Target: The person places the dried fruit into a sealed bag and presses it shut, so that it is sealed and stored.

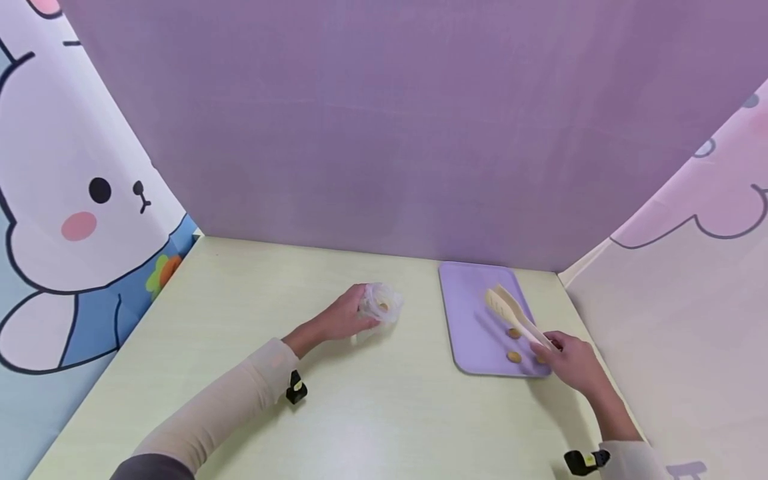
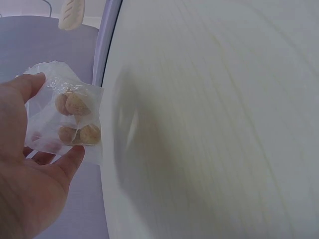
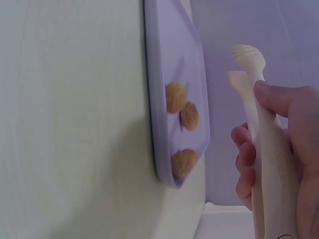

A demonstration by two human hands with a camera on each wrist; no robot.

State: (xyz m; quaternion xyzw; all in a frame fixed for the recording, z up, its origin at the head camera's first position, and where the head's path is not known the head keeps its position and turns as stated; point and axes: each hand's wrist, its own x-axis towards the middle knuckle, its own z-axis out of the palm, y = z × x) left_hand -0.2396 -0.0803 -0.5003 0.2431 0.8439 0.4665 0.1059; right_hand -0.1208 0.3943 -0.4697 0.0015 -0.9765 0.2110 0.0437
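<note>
My left hand (image 1: 345, 315) grips a clear plastic bag (image 2: 45, 112) at the middle of the table, with its mouth facing up. Through the bag's side, several walnuts (image 2: 77, 103) show in the left wrist view. Farther right, my right hand (image 1: 575, 361) holds cream-coloured tongs (image 3: 274, 164), thumb on one arm and fingers curled round the other. Nothing sits between the tongs' slightly parted tips, which are raised over a purple tray (image 1: 465, 313). Three walnuts (image 3: 189, 116) lie on the tray near its front right end, partly behind the tongs and hand in the head view.
The pale wood-grain table (image 1: 372, 413) ends against a purple back panel (image 1: 384, 133). A side panel with a cartoon rabbit (image 1: 78, 180) borders the left, and a pink and white panel (image 1: 690, 300) stands close beside my right arm.
</note>
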